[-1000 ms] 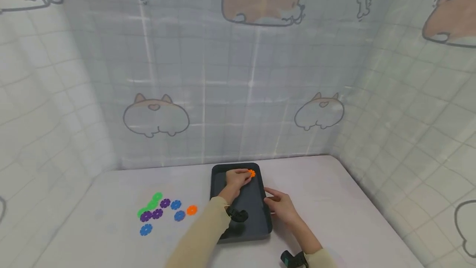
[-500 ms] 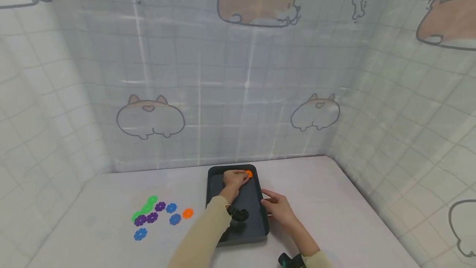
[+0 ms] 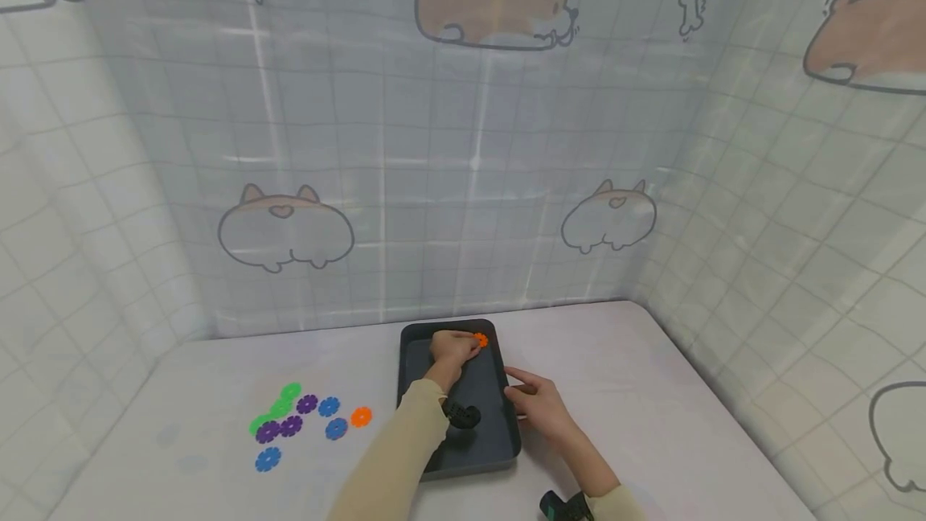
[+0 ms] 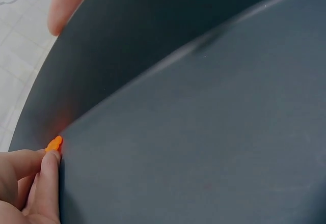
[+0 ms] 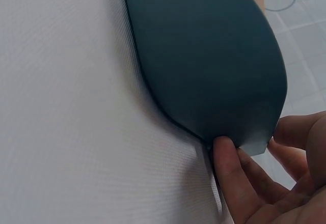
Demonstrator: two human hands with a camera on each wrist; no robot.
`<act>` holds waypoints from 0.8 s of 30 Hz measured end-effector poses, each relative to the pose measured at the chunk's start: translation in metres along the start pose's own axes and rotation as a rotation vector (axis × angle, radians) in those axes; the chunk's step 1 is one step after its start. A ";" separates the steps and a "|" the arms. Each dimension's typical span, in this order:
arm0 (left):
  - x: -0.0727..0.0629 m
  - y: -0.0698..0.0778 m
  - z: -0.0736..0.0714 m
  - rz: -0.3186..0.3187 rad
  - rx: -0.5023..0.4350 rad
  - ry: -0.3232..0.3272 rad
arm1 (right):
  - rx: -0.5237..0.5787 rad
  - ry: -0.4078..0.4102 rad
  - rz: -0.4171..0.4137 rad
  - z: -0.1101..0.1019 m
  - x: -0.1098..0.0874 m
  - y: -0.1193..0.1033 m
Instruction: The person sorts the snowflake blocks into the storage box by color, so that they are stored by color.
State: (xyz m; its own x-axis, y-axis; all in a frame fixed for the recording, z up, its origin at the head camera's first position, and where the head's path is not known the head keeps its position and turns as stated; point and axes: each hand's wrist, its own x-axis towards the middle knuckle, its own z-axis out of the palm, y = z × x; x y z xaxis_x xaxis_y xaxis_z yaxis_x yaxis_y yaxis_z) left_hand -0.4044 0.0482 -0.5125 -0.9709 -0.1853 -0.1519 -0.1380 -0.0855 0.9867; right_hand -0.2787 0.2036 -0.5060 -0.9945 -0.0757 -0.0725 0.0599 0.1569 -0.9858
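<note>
Inside the dark rectangular tray [image 3: 488,416], my left hand [image 3: 452,346] pinches an orange notched plastic disc [image 3: 481,339] by its far right corner. The left wrist view shows the disc [image 4: 54,144] standing on edge between thumb and fingers, against the tray wall. My right hand [image 3: 542,407] is at the tray's right side, fingers spread along the outside. In the right wrist view, fingertips [image 5: 224,145] of this hand press the tray's outer wall [image 5: 204,61] low down, while others reach its rim.
Left of the tray, loose notched discs lie on the white table [image 3: 629,392]: several blue discs [image 3: 268,459], several purple discs [image 3: 291,425], a green cluster [image 3: 280,408] and an orange disc [image 3: 361,416]. A patterned curtain [image 3: 448,248] surrounds the table on three sides.
The head view has shifted slightly, so everything sits a little further left. Both hands keep their places, the left with the orange disc in the tray's far corner, the right beside the tray.
</note>
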 end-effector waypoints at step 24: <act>0.004 -0.006 0.007 0.052 0.136 0.088 | -0.006 0.007 0.014 -0.001 0.002 0.002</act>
State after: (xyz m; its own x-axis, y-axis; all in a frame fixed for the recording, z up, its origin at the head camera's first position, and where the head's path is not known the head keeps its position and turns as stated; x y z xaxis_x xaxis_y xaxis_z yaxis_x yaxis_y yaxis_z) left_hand -0.4085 0.0550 -0.5186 -0.9574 -0.2712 -0.0988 -0.1188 0.0583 0.9912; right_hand -0.2804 0.2050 -0.5082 -0.9941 -0.0669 -0.0850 0.0731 0.1637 -0.9838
